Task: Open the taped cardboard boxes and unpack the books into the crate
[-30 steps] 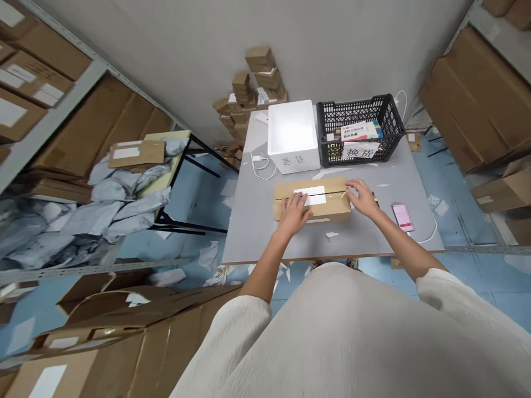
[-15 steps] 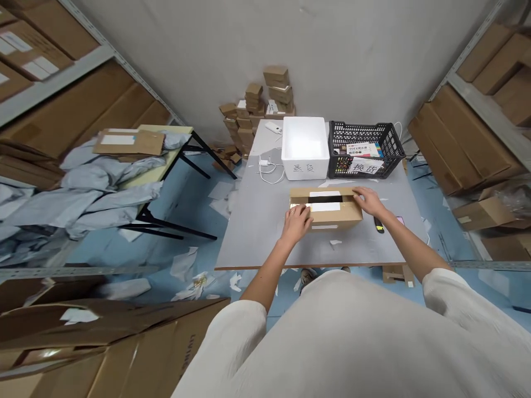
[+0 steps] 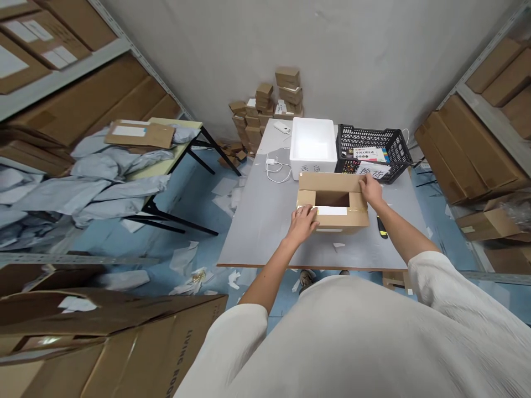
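Note:
A brown cardboard box point(image 3: 342, 221) sits on the grey table point(image 3: 257, 232), its far flap raised and the dark inside partly showing. A white label point(image 3: 332, 210) lies along its near flap. At the near left corner, my left hand point(image 3: 302, 223) has its fingers curled over the near flap's edge. My right hand point(image 3: 371, 191) grips the right end of the upright far flap, thumb and fingers closed on it. Just right of the box lies a black and yellow box cutter point(image 3: 382, 228). What the box contains cannot be made out.
Behind the box stand a white foam box point(image 3: 313, 166) and a black plastic crate point(image 3: 400, 160) with books. A white cable point(image 3: 279, 176) lies to their left. Grey parcels point(image 3: 99, 171) cover a side table at left. Paper scraps point(image 3: 234, 279) litter the floor.
The far flap has swung up and away with my right hand, widening the opening into the box. My left hand stays at the near left corner. The view has shifted slightly.

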`<state>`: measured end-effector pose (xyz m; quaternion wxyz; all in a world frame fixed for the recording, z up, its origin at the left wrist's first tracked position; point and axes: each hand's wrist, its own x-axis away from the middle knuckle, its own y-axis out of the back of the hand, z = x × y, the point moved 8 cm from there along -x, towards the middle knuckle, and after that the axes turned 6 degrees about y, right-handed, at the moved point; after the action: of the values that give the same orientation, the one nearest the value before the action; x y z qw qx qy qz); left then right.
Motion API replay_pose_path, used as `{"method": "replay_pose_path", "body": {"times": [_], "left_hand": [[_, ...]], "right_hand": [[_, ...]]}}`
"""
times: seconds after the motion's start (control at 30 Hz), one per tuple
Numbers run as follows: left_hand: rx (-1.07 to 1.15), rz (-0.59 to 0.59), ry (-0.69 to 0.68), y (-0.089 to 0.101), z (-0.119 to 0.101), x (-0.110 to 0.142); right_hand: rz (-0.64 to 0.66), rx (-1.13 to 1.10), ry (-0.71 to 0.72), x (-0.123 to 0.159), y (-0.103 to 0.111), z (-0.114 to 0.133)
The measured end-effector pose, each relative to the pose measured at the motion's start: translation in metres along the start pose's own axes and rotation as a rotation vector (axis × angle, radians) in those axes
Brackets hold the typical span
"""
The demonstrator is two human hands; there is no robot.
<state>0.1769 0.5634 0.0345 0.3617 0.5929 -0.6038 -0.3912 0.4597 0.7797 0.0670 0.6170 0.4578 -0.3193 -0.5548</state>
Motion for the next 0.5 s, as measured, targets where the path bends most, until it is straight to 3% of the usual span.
{"method": "replay_pose_path", "body": {"times": [0.13,0.33,0.5], "left_hand": [[-0.007,0.021,-0.006,0.002,0.003,-0.013],[-0.039,0.069,0.012,0.006,0.000,-0.015],[-0.108,-0.046,0.034,0.034,-0.022,-0.001]], "right_hand": [[0.084,0.011,0.141,0.010,-0.012,-0.004],[0.089,0.101,0.327,0.013,-0.008,0.005],[0.275,0.140,0.428,0.000,-0.010,0.013]]}}
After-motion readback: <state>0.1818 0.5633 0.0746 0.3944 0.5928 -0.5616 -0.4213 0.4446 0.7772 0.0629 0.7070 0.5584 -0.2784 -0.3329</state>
